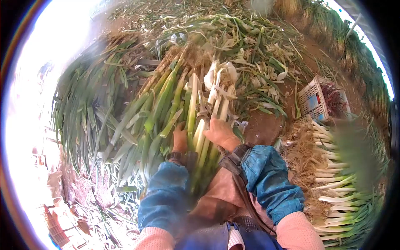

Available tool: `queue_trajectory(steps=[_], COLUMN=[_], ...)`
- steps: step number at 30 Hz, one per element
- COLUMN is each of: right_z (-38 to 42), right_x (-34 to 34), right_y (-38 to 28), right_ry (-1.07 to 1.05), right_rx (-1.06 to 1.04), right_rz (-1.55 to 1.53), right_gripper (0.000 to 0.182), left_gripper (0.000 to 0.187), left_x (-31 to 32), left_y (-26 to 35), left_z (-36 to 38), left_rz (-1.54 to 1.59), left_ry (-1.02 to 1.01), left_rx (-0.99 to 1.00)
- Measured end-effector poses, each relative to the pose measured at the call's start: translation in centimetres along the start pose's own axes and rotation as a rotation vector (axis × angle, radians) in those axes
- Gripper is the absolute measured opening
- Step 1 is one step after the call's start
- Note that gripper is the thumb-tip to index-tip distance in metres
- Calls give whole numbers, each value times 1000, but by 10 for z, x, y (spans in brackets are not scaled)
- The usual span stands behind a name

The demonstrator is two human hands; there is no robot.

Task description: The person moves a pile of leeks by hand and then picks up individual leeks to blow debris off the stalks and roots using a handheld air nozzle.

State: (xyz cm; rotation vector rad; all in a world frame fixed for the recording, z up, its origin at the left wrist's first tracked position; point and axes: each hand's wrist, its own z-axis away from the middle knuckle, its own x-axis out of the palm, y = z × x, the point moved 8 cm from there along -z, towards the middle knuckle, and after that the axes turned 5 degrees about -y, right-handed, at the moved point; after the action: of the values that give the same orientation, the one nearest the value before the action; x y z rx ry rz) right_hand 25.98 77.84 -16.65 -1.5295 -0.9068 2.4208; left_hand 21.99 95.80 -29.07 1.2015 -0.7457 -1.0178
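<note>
Both my hands are low in the middle, among long green onions with white stems. My right hand (221,132), in an orange glove, is closed on the pale stems of some green onions (201,135). To its left my left hand (180,138), also gloved, lies against the green stalks; its fingers are partly hidden among them. A larger pile of untrimmed green onions (160,108), roots toward the top, spreads out to the left of my hands. Blue sleeves cover my forearms.
At the right lies a row of green onions (335,175) with white stems and brown roots. Above it stands a plastic crate (313,100) holding reddish material. Peeled leaves (250,54) litter the ground ahead. More leafy stalks (81,112) lie at the left.
</note>
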Motion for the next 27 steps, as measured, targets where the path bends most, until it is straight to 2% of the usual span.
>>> queue_trajectory(steps=[4, 6, 9, 13, 16, 27], right_z=[-16, -24, -36, -38, -26, -26], right_x=[-5, -5, -7, -17, -26, -30], right_y=[-3, -3, 2, 9, 6, 16], right_ry=[39, 41, 36, 112, 60, 51], right_rx=[-25, -26, -2, 40, 41, 89], right_rz=[-24, -28, 12, 17, 20, 12], right_gripper=[50, 50, 52, 57, 58, 47], left_gripper=[44, 44, 45, 44, 45, 47], left_x=[6, 3, 8, 14, 13, 17], left_y=[-1, -9, -24, -14, -18, 7], left_z=[5, 6, 13, 23, 21, 28], left_rz=[-31, -132, -103, -187, -218, -423], left_ry=[-37, -67, -42, 8, 25, 67], left_rx=[-99, -8, 59, 14, -41, -6])
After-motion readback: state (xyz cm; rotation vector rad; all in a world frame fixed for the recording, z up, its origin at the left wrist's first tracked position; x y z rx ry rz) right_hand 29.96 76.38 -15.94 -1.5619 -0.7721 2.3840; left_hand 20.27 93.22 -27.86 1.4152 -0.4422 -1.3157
